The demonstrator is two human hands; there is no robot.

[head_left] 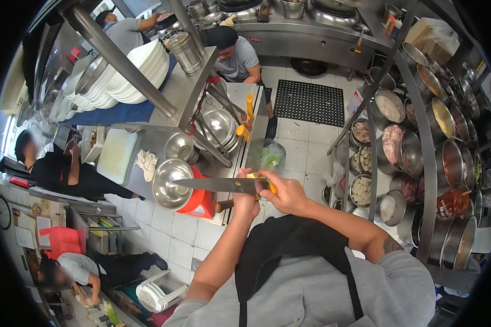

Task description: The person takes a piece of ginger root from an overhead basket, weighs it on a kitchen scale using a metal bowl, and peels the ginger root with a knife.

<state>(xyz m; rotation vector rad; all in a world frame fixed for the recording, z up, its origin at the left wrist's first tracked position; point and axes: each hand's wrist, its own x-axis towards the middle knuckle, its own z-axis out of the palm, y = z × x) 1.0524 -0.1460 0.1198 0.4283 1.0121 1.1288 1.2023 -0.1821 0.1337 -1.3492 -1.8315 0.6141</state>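
Note:
My right hand is closed around the yellow handle of a large knife, whose wide blade points left over a steel bowl. Beside it, my left hand is raised against the blade near the handle, its fingers closed on a small pale yellow piece that is partly hidden. Below the knife tip, the empty steel bowl sits on a red-orange scale. A wooden handle shows at the counter edge by my left wrist.
A white cutting board and a crumpled cloth lie on the counter. A bin with green scraps stands on the floor. Racks with food bowls line the right. Several co-workers are around; one sits ahead.

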